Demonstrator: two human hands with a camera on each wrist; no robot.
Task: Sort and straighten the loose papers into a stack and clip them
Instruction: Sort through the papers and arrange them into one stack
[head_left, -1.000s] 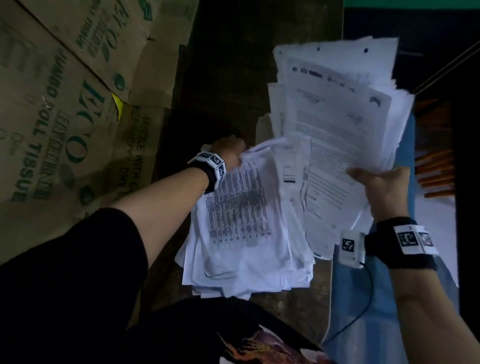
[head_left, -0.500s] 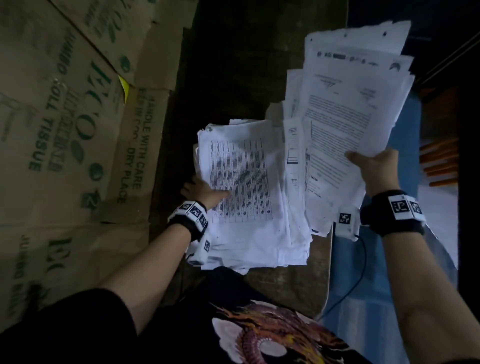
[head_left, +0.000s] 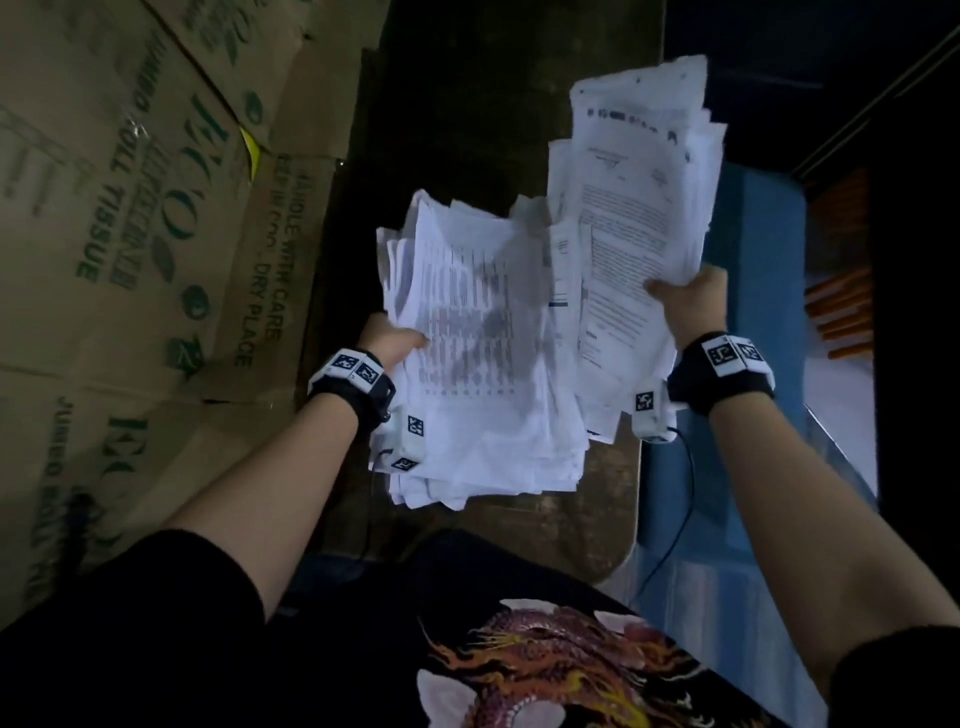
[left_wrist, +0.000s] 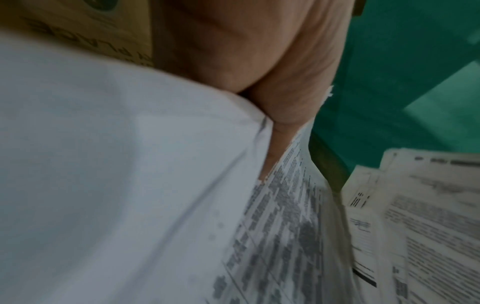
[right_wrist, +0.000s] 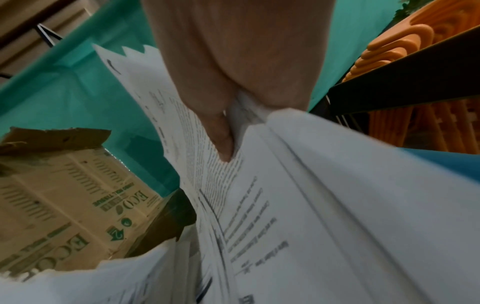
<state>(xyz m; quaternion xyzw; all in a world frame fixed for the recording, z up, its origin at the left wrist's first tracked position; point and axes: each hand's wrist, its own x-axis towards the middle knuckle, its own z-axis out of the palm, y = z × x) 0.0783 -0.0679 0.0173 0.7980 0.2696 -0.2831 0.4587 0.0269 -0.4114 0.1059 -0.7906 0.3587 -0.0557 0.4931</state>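
Note:
Two uneven bundles of white printed papers are held above a dark wooden table (head_left: 597, 530). My left hand (head_left: 389, 338) grips the left edge of the lower bundle (head_left: 478, 364), thumb on its top sheet of table print (left_wrist: 280, 226); this bundle is blurred and lifted off the table. My right hand (head_left: 685, 301) grips the taller bundle (head_left: 634, 208) at its right edge, thumb (right_wrist: 221, 133) pressed on the text page. The two bundles overlap in the middle. No clip is in view.
Flattened brown cardboard boxes (head_left: 130, 234) with green print lie to the left of the table. A blue surface (head_left: 753, 312) sits to the right, with orange bars (head_left: 841, 312) beyond it. A teal wall (right_wrist: 64, 92) stands behind. A cable hangs from the right wrist.
My left hand moved from the far edge of the lower pile to its left side and has now lifted it. The right bundle swung more upright and closer to the left one.

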